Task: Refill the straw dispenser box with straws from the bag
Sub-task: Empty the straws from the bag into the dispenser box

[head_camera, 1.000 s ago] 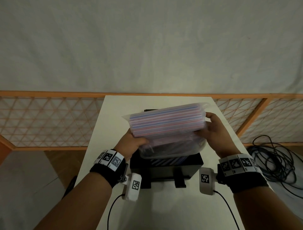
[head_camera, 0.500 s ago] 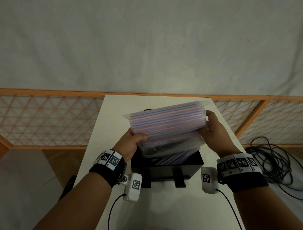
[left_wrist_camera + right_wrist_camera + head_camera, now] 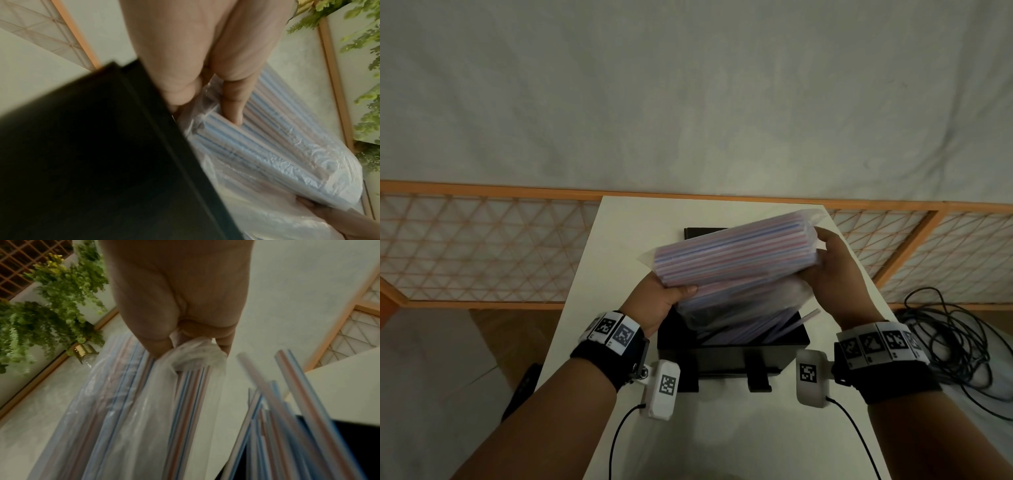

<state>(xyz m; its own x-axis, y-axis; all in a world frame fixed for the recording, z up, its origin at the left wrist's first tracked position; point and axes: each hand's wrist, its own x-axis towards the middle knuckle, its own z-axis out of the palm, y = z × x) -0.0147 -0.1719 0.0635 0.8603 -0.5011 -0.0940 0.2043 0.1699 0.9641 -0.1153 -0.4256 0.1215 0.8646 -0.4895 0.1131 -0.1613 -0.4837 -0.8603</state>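
A clear plastic bag of striped straws [image 3: 732,255] hangs tilted above the black dispenser box [image 3: 736,346], its right end higher. My left hand [image 3: 659,298] grips the bag's lower left end, thumb on top; the left wrist view shows the thumb pressed on the bag [image 3: 257,146] beside the box wall [image 3: 102,154]. My right hand [image 3: 828,263] pinches the bunched plastic at the bag's upper right end [image 3: 195,356]. Loose straws [image 3: 763,329] lie aslant in the open box, one poking over its right rim; they also show in the right wrist view [image 3: 298,410].
The box stands on a narrow white table [image 3: 722,428], its black lid [image 3: 702,233] behind it. A wooden lattice rail [image 3: 482,246] runs behind the table. Black cables [image 3: 955,335] lie coiled on the floor to the right. Green plants [image 3: 41,305] hang nearby.
The bag's right end has risen and the bag tilts more steeply. More straws have slid out into the box.
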